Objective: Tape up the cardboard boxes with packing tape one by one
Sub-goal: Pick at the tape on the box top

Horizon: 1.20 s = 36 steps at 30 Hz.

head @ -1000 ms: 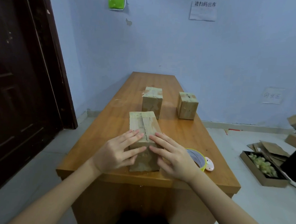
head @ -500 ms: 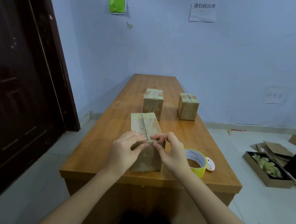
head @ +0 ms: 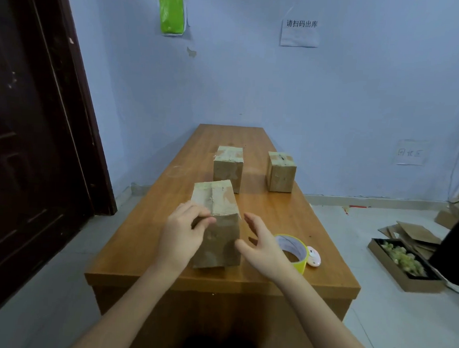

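Observation:
A taped cardboard box (head: 219, 240) stands near the front edge of the wooden table (head: 138, 235). My left hand (head: 184, 233) grips its left top corner, fingers curled over the edge. My right hand (head: 261, 243) hovers just right of the box with fingers spread, holding nothing. A yellow roll of packing tape (head: 295, 251) lies on the table right behind my right hand. Two more taped boxes stand farther back, one in the middle (head: 228, 165) and one to the right (head: 281, 171).
A small pink-white object (head: 313, 256) lies beside the tape roll. A dark door (head: 24, 134) is on the left. On the floor at right lie a tray of filler (head: 403, 265), flat cardboard pieces (head: 413, 232) and more boxes (head: 446, 218).
Both hands were pressing tape down on the near box's front top edge. Now my right hand has come off to the right, and my left hand has shifted to the left corner.

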Each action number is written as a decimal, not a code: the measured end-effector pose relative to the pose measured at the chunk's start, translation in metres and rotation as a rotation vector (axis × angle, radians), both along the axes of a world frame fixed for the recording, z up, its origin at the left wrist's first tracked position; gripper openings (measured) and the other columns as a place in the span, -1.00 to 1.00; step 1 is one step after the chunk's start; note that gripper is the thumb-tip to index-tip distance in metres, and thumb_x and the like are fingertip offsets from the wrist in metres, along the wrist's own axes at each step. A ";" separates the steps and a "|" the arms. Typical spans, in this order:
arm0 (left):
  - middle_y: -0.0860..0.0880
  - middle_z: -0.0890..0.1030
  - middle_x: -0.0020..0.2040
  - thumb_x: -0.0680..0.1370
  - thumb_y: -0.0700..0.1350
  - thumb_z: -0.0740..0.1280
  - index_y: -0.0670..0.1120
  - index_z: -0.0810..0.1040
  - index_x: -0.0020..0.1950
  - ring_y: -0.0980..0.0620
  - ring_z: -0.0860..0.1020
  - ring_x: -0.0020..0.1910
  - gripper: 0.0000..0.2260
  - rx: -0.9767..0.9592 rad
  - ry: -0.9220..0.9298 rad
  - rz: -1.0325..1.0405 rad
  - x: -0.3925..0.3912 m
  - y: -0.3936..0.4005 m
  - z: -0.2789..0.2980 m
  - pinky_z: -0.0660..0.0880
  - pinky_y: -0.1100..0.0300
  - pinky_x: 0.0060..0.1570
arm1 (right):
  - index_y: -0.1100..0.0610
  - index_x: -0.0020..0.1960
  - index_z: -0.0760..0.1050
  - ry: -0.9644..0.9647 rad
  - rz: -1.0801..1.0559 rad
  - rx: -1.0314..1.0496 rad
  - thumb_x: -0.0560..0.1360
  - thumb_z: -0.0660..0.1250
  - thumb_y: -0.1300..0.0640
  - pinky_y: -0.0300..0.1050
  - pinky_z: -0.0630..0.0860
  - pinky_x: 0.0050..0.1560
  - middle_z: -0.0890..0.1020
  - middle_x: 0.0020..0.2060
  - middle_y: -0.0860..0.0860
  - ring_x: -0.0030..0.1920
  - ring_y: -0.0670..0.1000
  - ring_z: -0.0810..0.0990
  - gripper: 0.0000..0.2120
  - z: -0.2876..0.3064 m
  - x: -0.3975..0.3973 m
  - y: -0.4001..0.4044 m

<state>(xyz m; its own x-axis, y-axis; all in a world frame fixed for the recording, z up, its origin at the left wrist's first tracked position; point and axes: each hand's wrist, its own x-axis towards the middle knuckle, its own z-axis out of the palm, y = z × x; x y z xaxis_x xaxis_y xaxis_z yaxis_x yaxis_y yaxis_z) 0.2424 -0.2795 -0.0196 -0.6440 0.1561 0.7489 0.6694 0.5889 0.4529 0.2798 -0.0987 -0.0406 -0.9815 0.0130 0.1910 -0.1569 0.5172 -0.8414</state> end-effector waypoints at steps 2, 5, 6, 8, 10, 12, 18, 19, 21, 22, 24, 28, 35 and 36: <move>0.06 0.60 -0.15 0.40 -0.19 0.46 -0.14 0.64 -0.10 0.20 0.55 -0.13 -0.90 0.161 0.030 -0.016 -0.001 -0.008 0.003 0.46 0.45 -0.12 | -0.03 0.50 0.13 0.000 -0.011 -0.071 0.43 0.39 -0.18 -0.47 0.36 0.03 0.33 0.25 -0.24 0.13 -0.34 0.37 -0.25 0.004 0.002 0.002; 0.01 0.62 -0.14 0.43 -0.16 0.41 -0.15 0.61 -0.08 0.21 0.56 -0.08 -0.89 0.391 -0.029 -0.074 0.000 -0.016 0.001 0.47 0.44 -0.07 | -0.02 0.51 0.11 -0.071 -0.073 -0.261 0.19 0.30 -0.49 -0.15 0.41 0.24 0.29 0.40 -0.14 0.34 -0.09 0.34 0.04 0.009 0.002 0.006; -0.02 0.63 -0.13 0.43 -0.16 0.39 -0.16 0.61 -0.07 0.21 0.57 -0.06 -0.88 0.436 -0.046 -0.099 0.001 -0.017 -0.002 0.47 0.43 -0.04 | -0.02 0.52 0.09 -0.105 -0.088 -0.362 0.14 0.30 -0.51 -0.04 0.45 0.26 0.28 0.44 -0.08 0.36 -0.02 0.36 0.10 0.011 0.001 0.007; -0.04 0.63 -0.10 0.44 -0.17 0.38 -0.18 0.60 -0.06 0.20 0.58 -0.04 -0.87 0.530 -0.084 -0.142 0.002 -0.016 -0.010 0.48 0.41 -0.02 | -0.04 0.53 0.03 -0.165 -0.113 -0.531 0.09 0.36 -0.47 0.01 0.59 0.08 0.27 0.47 0.01 0.31 0.04 0.42 0.16 0.015 0.002 0.005; -0.01 0.62 -0.10 0.43 -0.14 0.37 -0.10 0.59 -0.08 0.22 0.58 -0.06 -0.91 0.674 -0.159 -0.171 0.005 -0.011 -0.018 0.49 0.41 -0.05 | -0.03 0.53 0.03 -0.255 -0.113 -0.635 0.04 0.46 -0.41 -0.03 0.65 -0.15 0.36 0.40 0.06 0.20 0.06 0.52 0.20 0.018 0.005 0.001; 0.02 0.61 -0.08 0.42 -0.09 0.35 -0.04 0.56 -0.10 0.23 0.58 -0.05 -0.92 0.752 -0.232 -0.198 0.006 -0.006 -0.023 0.50 0.40 -0.07 | 0.08 0.45 0.20 -0.337 -0.066 -0.767 -0.02 0.56 -0.35 0.05 0.64 -0.17 0.54 0.21 0.10 0.06 0.09 0.64 0.18 0.018 0.004 -0.002; 0.06 0.60 -0.04 0.48 -0.16 0.36 -0.02 0.51 -0.04 0.24 0.56 -0.01 -0.90 0.492 -0.365 -0.301 -0.001 -0.013 -0.026 0.48 0.40 -0.04 | 0.00 0.44 0.21 -0.278 -0.129 -0.769 -0.01 0.55 -0.27 -0.04 0.62 -0.20 0.57 0.14 0.02 0.05 0.05 0.62 0.11 0.017 0.003 0.001; 0.07 0.59 -0.04 0.47 -0.17 0.37 -0.01 0.50 -0.01 0.24 0.55 -0.01 -0.86 0.409 -0.360 -0.295 -0.002 -0.016 -0.026 0.48 0.39 -0.01 | -0.02 0.45 0.20 -0.267 -0.141 -0.757 0.01 0.55 -0.26 -0.07 0.61 -0.22 0.56 0.14 0.01 0.05 0.05 0.62 0.10 0.018 0.003 0.004; 0.09 0.58 0.00 0.46 -0.19 0.40 0.03 0.46 0.12 0.24 0.55 -0.01 -0.72 0.266 -0.378 -0.304 -0.002 -0.022 -0.025 0.48 0.38 0.02 | -0.04 0.45 0.22 -0.271 -0.145 -0.705 0.14 0.54 -0.22 -0.12 0.59 -0.29 0.56 0.14 0.00 0.04 0.04 0.61 -0.02 0.022 0.001 0.010; 0.10 0.57 0.00 0.46 -0.19 0.41 0.07 0.41 0.19 0.24 0.55 -0.01 -0.64 0.209 -0.404 -0.316 -0.001 -0.025 -0.025 0.48 0.38 0.01 | -0.03 0.45 0.23 -0.278 -0.138 -0.659 0.24 0.52 -0.20 -0.12 0.59 -0.28 0.56 0.14 -0.01 0.04 0.03 0.60 -0.12 0.025 0.000 0.012; 0.09 0.55 -0.01 0.45 -0.18 0.43 0.16 0.30 0.29 0.23 0.55 -0.04 -0.48 0.121 -0.453 -0.335 0.000 -0.030 -0.026 0.49 0.39 -0.02 | 0.00 0.42 0.29 -0.296 -0.121 -0.532 0.36 0.43 -0.21 -0.13 0.56 -0.18 0.56 0.12 -0.03 0.05 0.00 0.58 -0.28 0.027 -0.004 0.015; 0.05 0.50 0.01 0.46 -0.17 0.43 0.18 0.20 0.40 0.16 0.55 -0.04 -0.36 0.045 -0.522 -0.324 -0.004 -0.038 -0.030 0.53 0.29 -0.01 | 0.06 0.29 0.34 -0.336 -0.142 -0.332 0.47 0.30 -0.24 -0.21 0.48 -0.30 0.53 0.00 -0.10 -0.05 -0.10 0.55 -0.47 0.025 -0.013 0.005; 0.07 0.51 0.10 0.45 -0.11 0.45 0.07 0.25 0.44 0.16 0.55 0.02 -0.38 -0.057 -0.665 -0.343 -0.007 -0.049 -0.045 0.53 0.16 0.07 | 0.21 0.37 0.23 -0.398 -0.182 0.063 0.51 0.18 -0.30 -0.07 0.50 -0.04 0.45 0.24 0.09 0.12 0.06 0.48 -0.31 0.020 -0.013 -0.007; 0.11 0.49 0.14 0.44 -0.07 0.46 0.12 0.26 0.42 0.19 0.53 0.06 -0.38 -0.083 -0.655 -0.338 -0.007 -0.051 -0.043 0.51 0.17 0.09 | 0.21 0.39 0.22 -0.329 -0.213 0.193 0.53 0.17 -0.28 0.00 0.50 0.07 0.44 0.28 0.11 0.17 0.10 0.48 -0.33 0.021 -0.013 -0.008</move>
<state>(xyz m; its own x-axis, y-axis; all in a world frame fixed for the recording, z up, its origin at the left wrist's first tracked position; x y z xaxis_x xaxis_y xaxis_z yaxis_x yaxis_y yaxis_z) 0.2352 -0.3306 -0.0630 -0.8615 0.4646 0.2048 0.4281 0.4478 0.7850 0.2670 -0.1067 -0.0196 -0.9698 0.2161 -0.1130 0.2306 0.6615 -0.7137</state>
